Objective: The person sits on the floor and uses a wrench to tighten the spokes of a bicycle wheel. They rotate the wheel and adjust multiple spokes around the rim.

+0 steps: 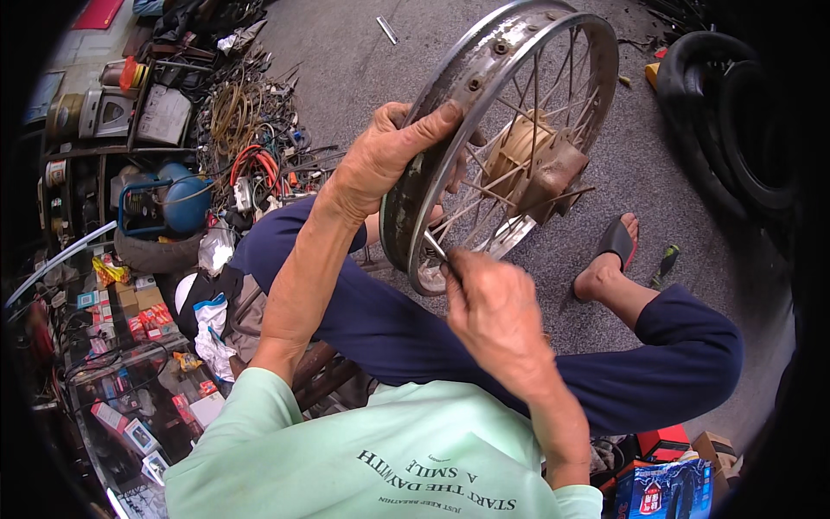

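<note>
A spoked metal wheel (pixel 454 73) stands tilted in front of me, its rim worn and stained, with no tyre on it. At its centre sits a rusty hub (pixel 523 160) with a brown block-like part on the right side. My left hand (pixel 393 156) grips the rim on the near left, thumb on the outer face and fingers curled inside. Low on the wheel, my right hand (pixel 497 311) is closed round a thin metal rod-like tool (pixel 435 246) whose tip meets the inside of the rim near the spokes. Most of that tool is hidden in the fist.
Black tyres (pixel 731 121) lie at the right. A green-and-black handled tool (pixel 666 264) is on the floor beside my sandalled foot (pixel 614 251). Tangled cables (pixel 246 112), a blue tank (pixel 177 199) and a glass case (pixel 112 381) of small boxes crowd the left. Boxes (pixel 666 489) stand lower right.
</note>
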A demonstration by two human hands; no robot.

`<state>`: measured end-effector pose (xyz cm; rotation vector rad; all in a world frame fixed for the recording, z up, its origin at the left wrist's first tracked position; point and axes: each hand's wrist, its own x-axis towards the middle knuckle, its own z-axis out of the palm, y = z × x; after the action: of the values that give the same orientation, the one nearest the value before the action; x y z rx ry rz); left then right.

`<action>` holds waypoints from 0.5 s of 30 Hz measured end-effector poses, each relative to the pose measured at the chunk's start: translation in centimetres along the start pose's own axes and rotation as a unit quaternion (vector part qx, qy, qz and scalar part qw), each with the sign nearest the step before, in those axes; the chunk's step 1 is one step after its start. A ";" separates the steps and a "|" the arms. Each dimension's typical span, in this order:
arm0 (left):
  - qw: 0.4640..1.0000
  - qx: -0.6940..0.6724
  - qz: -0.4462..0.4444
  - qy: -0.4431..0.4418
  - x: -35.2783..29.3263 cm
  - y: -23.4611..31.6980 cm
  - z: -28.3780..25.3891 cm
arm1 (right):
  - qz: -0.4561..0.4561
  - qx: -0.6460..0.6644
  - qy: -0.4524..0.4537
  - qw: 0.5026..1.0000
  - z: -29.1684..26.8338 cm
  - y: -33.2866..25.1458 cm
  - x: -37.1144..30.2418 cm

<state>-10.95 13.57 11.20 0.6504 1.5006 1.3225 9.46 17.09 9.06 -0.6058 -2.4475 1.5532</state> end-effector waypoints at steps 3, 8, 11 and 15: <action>1.000 0.011 -0.015 -0.016 0.0 0.1 0.5 | -0.069 -0.088 -0.082 0.990 -4.0 0.5 2.7; 0.999 -0.004 0.006 -0.050 0.1 0.2 2.1 | -0.048 -0.100 -0.207 0.972 -7.2 0.7 5.8; 1.000 0.002 -0.008 -0.017 -1.0 -0.3 1.8 | -0.064 -0.101 -0.082 0.989 -6.8 2.1 2.9; 0.999 -0.023 -0.025 -0.043 -0.7 -0.3 1.5 | 0.030 0.008 0.045 0.998 -4.8 2.5 -1.0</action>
<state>-9.21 13.50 11.26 0.6284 1.4044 1.2724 12.71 21.54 9.04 -0.7372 -2.3683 1.5312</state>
